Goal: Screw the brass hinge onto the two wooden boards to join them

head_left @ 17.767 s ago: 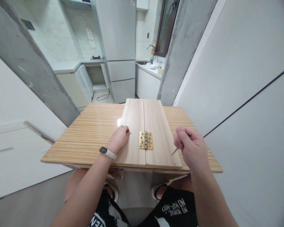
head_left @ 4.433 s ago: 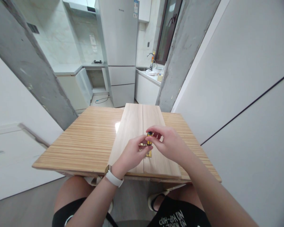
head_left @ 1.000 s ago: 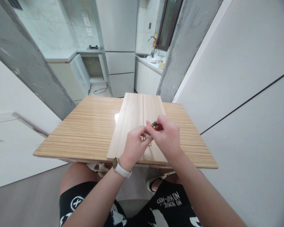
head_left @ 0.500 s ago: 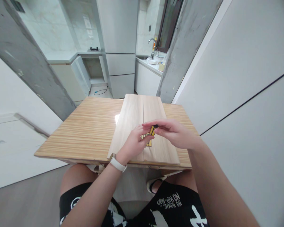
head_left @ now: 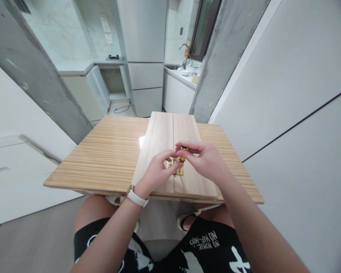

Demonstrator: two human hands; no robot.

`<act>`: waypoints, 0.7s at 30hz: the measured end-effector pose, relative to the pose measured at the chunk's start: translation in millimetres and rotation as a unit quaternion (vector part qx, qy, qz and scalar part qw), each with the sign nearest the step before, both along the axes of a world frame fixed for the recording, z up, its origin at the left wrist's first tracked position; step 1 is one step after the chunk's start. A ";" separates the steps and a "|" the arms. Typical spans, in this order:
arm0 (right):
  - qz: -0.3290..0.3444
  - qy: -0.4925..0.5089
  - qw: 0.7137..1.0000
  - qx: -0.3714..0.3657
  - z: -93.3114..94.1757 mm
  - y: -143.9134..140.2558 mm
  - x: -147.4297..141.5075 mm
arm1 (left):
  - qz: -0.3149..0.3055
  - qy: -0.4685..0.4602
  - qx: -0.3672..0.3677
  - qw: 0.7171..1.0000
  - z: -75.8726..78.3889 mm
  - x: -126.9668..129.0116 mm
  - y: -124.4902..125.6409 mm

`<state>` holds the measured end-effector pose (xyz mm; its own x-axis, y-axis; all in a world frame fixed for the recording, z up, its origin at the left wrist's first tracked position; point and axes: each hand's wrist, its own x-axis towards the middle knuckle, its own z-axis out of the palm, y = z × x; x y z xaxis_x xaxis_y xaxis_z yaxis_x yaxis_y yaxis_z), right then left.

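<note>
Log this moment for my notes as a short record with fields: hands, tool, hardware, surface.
left hand: fingers pinched at the screwdriver's lower end, over the hinge
right hand: fingertips grip the screwdriver by its yellow and black handle
hinge: brass, across the seam of two boards, partly hidden
table: striped wood, under the boards

Brass hinge (head_left: 179,170) (pale wood boards (head_left: 159,144))

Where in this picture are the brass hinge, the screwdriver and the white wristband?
brass hinge (head_left: 180,171), head view, lower right corner of the plate.
screwdriver (head_left: 183,148), head view, yellow and black handle top.
white wristband (head_left: 137,198), head view, strap on the left wrist.
</note>
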<state>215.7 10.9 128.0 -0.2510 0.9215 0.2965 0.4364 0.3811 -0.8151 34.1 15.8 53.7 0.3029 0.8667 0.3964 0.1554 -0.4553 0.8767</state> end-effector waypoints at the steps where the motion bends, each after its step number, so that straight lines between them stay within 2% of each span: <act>1: -0.026 -0.003 1.000 0.011 -2.6 -1.2 -2.0 | 0.003 -0.008 0.004 1.000 -0.4 0.4 -0.4; 6: -0.180 -0.079 0.974 0.109 -17.1 -10.7 -9.3 | 0.023 -0.030 0.002 0.999 -4.4 11.4 -7.1; 8: -0.208 -0.115 0.960 0.147 -22.7 -16.6 -12.1 | 0.042 -0.035 0.004 0.999 -6.1 17.8 -11.1; 10: -0.203 -0.142 0.952 0.182 -27.0 -22.7 -15.2 | 0.068 -0.036 0.010 0.997 -7.7 22.3 -14.3; 13: -0.174 -0.149 0.951 0.207 -28.2 -27.7 -18.0 | 0.092 -0.023 0.025 0.995 -9.2 22.2 -16.3; 16: -0.116 -0.090 0.978 0.150 -20.7 -21.3 -15.4 | 0.099 -0.005 0.034 0.994 -8.5 17.0 -14.7; 19: 0.010 0.029 0.998 0.049 -7.7 -3.8 -10.5 | 0.097 0.002 0.023 0.995 -7.3 14.7 -12.3; 21: 0.111 0.107 0.988 -0.008 0.2 9.9 -8.7 | 0.094 -0.007 0.009 0.996 -7.5 16.9 -11.8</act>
<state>207.0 20.8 128.1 -0.3808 0.8561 0.3493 0.1615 0.4336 -0.8865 51.0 3.9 46.2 0.1305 0.9003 0.4152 0.2265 -0.4347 0.8716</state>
